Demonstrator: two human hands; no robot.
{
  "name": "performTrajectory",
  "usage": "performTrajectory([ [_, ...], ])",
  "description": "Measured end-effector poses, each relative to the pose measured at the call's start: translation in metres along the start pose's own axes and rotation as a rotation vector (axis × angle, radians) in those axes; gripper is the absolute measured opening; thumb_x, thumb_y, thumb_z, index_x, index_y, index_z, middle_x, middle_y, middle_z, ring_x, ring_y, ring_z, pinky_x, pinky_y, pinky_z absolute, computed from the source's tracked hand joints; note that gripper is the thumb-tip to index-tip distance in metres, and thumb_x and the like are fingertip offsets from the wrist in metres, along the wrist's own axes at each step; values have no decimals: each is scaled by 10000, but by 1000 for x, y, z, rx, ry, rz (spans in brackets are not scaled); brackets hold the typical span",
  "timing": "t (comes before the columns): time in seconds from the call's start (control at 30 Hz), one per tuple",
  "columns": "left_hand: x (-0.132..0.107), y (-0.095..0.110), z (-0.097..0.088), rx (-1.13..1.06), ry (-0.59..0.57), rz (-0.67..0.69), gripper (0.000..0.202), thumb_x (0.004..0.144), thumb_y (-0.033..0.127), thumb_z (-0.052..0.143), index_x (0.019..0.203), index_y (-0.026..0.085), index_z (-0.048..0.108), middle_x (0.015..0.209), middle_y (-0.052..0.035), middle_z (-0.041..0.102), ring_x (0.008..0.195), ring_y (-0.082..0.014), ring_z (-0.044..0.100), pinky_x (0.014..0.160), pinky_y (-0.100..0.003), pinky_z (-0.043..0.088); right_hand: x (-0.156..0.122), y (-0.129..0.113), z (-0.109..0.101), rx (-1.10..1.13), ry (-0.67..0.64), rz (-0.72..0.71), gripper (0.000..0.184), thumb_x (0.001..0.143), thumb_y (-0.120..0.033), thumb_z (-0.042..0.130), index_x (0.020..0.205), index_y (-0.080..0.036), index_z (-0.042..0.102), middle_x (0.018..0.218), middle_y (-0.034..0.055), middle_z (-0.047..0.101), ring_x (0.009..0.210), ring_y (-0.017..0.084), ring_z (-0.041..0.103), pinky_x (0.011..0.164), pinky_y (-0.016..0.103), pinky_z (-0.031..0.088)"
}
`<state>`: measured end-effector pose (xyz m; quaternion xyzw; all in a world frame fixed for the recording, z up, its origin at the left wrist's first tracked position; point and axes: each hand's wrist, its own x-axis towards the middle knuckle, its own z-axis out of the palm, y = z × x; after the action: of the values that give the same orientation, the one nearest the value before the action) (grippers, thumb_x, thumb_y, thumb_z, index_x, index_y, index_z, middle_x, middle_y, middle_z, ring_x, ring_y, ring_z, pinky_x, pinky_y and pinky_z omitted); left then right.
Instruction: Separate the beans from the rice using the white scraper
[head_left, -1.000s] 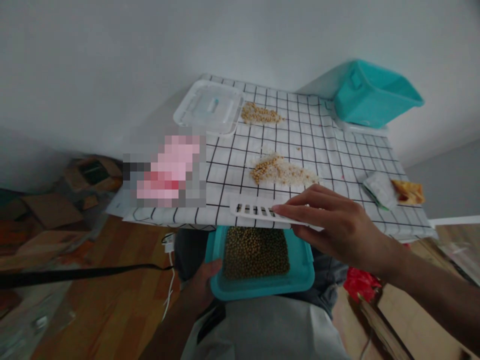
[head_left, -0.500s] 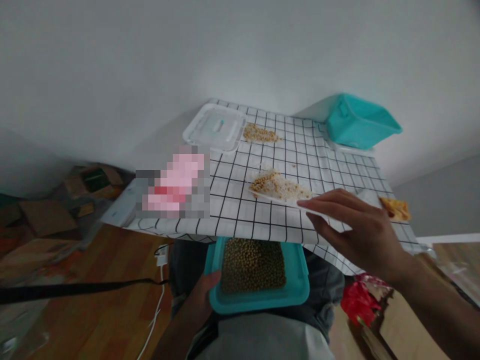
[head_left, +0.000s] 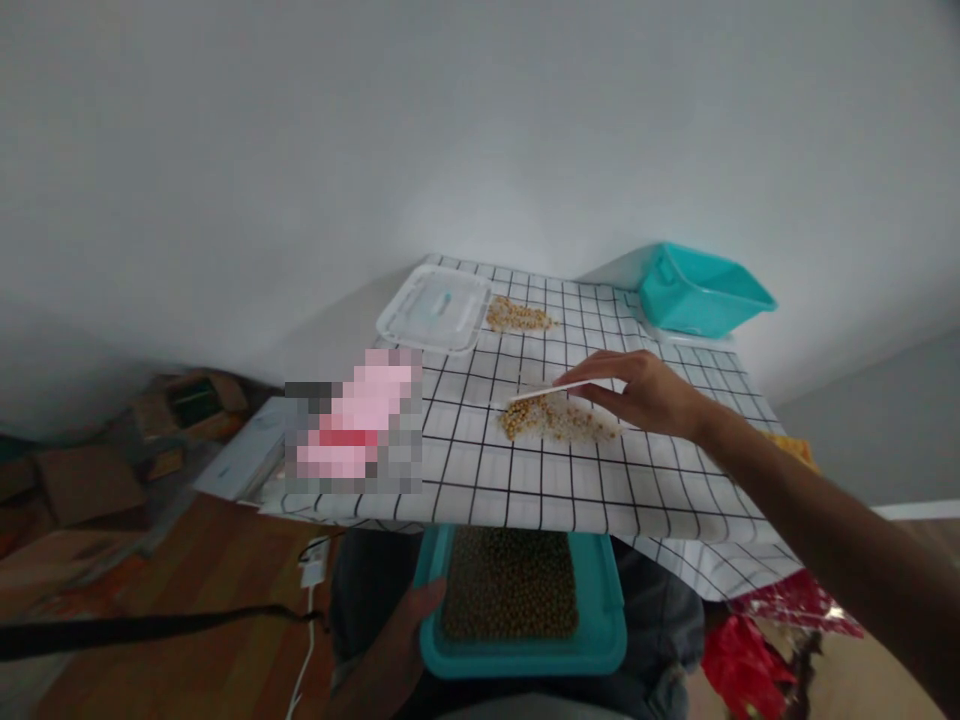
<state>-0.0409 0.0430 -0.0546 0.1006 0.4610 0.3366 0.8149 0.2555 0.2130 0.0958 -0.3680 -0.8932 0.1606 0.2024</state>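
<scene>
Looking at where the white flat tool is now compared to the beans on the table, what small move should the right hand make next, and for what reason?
Probably lower the white slotted scraper behind the near bean pile and draw it toward the table edge. The right hand holds it just above that pile, while the left hand holds the teal tray of beans below the edge.

glossy plastic tub point(head_left: 600, 640), smooth checked tablecloth point(head_left: 660, 490)

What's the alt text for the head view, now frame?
Right hand holds a flat white scraper over a bean pile on a grid-cloth table. Left hand holds a teal tray of beans below the near edge; clear lid and teal bin sit at the back.
</scene>
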Motion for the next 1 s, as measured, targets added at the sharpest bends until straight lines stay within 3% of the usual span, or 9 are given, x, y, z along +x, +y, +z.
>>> performTrajectory([
  [0.1,2,-2,-2,7,50,-42,424,710,378,692,1053,129,715,813,-117,779,936,-351,691,876,-466,526,-5,-4,-1,36,-14,-15,263,892,-230,539,1131,-250,647,1053,31,698,966,145,630,837,329,507],
  [0.33,8,-6,-4,-8,19,-60,371,726,332,666,1026,122,725,739,-104,778,812,-323,723,843,-461,540,-21,-20,0,66,-25,-68,289,880,-167,543,1142,-238,643,1049,45,698,981,162,625,832,345,517],
  [0.57,10,-7,-7,14,24,-54,234,761,322,632,799,129,758,688,-93,771,837,-307,722,850,-439,541,-43,-42,-6,23,-21,-80,331,870,-116,538,1159,-248,631,1078,29,692,1046,161,600,904,358,495],
  [0.77,10,-9,-8,59,18,8,244,748,291,656,910,135,752,652,-70,763,823,-290,718,817,-390,557,-49,-60,4,-79,127,83,318,882,-173,526,1175,-258,617,1026,28,693,921,156,631,796,320,525],
  [0.87,10,-9,-7,91,52,33,294,730,309,679,951,126,741,741,-82,777,880,-293,705,837,-375,548,-44,-67,17,-151,206,138,313,887,-201,523,1183,-249,613,978,28,697,856,151,634,755,305,522],
  [1.0,12,-8,-8,68,23,-12,346,736,339,660,1002,125,721,777,-86,778,890,-298,702,822,-390,549,-39,-67,30,-195,187,125,324,892,-188,503,1197,-234,604,1003,39,691,886,171,617,796,335,506],
])
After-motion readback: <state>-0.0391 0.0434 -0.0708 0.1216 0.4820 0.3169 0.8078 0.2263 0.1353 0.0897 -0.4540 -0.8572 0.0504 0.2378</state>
